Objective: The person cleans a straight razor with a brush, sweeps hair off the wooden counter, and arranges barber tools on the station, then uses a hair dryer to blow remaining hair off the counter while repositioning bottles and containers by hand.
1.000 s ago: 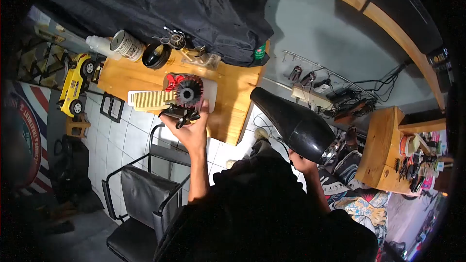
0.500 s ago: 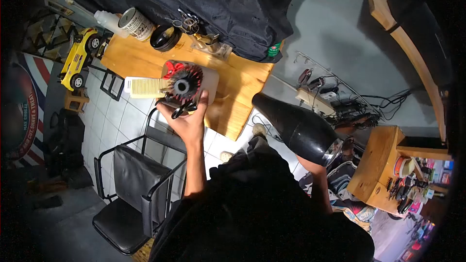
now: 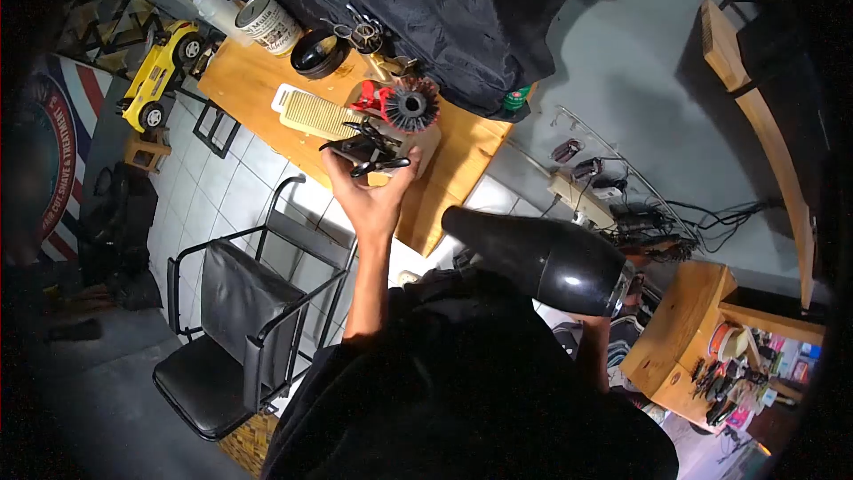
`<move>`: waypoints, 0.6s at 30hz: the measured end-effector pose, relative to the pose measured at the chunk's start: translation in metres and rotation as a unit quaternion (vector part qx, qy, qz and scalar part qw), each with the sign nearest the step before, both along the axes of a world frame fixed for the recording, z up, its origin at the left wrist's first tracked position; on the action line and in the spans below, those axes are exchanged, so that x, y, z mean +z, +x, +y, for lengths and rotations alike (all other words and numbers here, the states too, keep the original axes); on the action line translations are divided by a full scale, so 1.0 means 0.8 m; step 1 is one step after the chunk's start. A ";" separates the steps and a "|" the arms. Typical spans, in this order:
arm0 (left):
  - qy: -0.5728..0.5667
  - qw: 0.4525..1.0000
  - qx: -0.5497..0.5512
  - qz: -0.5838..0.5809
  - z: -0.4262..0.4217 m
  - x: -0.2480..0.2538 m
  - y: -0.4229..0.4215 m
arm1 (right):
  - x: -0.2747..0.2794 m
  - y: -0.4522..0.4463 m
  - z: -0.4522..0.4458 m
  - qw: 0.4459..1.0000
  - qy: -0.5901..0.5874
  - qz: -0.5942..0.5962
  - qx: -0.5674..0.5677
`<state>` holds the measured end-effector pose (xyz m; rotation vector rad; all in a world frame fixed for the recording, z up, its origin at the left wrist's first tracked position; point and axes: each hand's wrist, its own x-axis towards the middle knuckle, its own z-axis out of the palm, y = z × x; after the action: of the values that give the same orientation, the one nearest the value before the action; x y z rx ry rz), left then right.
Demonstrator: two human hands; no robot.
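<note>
My left hand (image 3: 373,204) is closed around a pale container (image 3: 428,149) of hairdressing tools, held over the wooden tabletop (image 3: 253,93). From the container stick out a round brush (image 3: 412,107) with dark and red bristles, a cream wide comb (image 3: 318,113), red clips (image 3: 369,98) and black clips (image 3: 371,156). A large black hair dryer (image 3: 542,258) is in my right hand (image 3: 595,336), its nozzle pointing left toward the table edge. The dryer's body hides most of that hand and the handle.
Along the table's back stand a labelled tin (image 3: 268,27), a black round bowl (image 3: 318,55) and a holder with scissors (image 3: 362,34). A black armchair (image 3: 244,293) stands at lower left. Clippers and cables (image 3: 635,213) hang at the wall, near a wooden cabinet (image 3: 680,329).
The container of tools has moved right in view, and the comb and brush have tilted. The hair dryer has swung to a more level angle, its nozzle lower. The whole view has shifted slightly.
</note>
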<state>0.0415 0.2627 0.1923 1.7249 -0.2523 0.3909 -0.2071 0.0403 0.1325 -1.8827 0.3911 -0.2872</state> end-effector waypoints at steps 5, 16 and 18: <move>-0.053 0.998 0.003 0.028 -0.025 0.010 -0.004 | 0.000 -0.004 -0.020 1.000 0.004 0.004 0.000; -0.013 0.999 0.002 0.035 -0.040 -0.024 -0.011 | -0.004 0.029 -0.044 0.999 0.034 -0.017 0.024; -0.012 1.000 0.000 0.021 -0.043 -0.024 -0.010 | -0.002 0.035 -0.045 0.999 0.039 -0.022 0.030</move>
<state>0.0332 0.2282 0.1728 1.7077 -0.2175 0.3556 -0.1790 0.0043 0.1306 -1.8059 0.3110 -0.2704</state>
